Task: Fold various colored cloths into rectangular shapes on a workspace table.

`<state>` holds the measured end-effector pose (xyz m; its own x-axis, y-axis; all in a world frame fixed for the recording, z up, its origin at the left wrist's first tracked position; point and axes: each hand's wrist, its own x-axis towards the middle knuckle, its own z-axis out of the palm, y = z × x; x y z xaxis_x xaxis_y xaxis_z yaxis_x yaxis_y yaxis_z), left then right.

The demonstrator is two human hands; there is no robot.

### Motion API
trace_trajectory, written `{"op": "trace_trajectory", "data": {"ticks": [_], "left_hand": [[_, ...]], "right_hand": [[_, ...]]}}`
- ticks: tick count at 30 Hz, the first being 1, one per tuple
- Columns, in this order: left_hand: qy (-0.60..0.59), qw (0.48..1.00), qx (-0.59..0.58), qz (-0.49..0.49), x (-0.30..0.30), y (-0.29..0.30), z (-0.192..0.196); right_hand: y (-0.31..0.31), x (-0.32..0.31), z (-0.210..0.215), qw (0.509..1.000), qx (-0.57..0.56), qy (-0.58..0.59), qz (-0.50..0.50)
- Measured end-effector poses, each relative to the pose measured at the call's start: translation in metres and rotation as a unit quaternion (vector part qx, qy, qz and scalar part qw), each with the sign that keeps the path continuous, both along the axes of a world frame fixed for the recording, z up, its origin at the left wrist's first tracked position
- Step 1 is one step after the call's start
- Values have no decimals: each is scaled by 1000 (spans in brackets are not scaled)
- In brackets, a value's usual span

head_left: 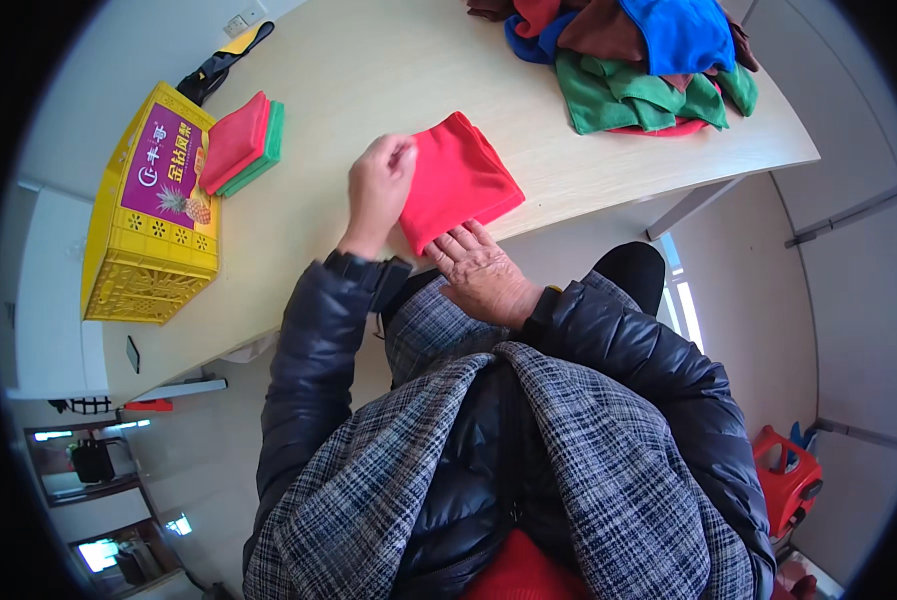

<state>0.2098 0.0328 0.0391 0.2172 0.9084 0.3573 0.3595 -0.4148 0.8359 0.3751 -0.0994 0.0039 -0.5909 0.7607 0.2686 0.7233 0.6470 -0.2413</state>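
A folded red cloth (458,180) lies near the front edge of the table, its layers showing along the right side. My left hand (378,190) is at the cloth's left edge with its fingers curled in, slightly blurred; whether a bit of fabric is between them is hidden. Stretched out flat, my right hand (483,275) touches the near edge of the cloth, its fingertips at the fabric and fingers slightly apart.
On the left stands a yellow plastic crate (153,280) with a purple label. Beside it are stacked folded red (236,140) and green cloths (268,160). A loose heap of blue, brown, green and red cloths (673,40) lies at the far right. A dark flat object (133,354) rests near the left corner.
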Motion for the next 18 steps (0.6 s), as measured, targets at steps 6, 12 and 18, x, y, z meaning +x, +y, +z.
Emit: {"op": "trace_trajectory", "data": {"ticks": [6, 12, 18], "left_hand": [[319, 931, 179, 6, -21, -28, -29], [432, 896, 99, 12, -22, -36, -33], [479, 870, 114, 28, -19, -39, -34]], "right_hand": [[-1, -1, 0, 999, 43, -2, 0], [8, 10, 73, 958, -279, 58, 24], [75, -2, 42, 981, -117, 145, -58]]}}
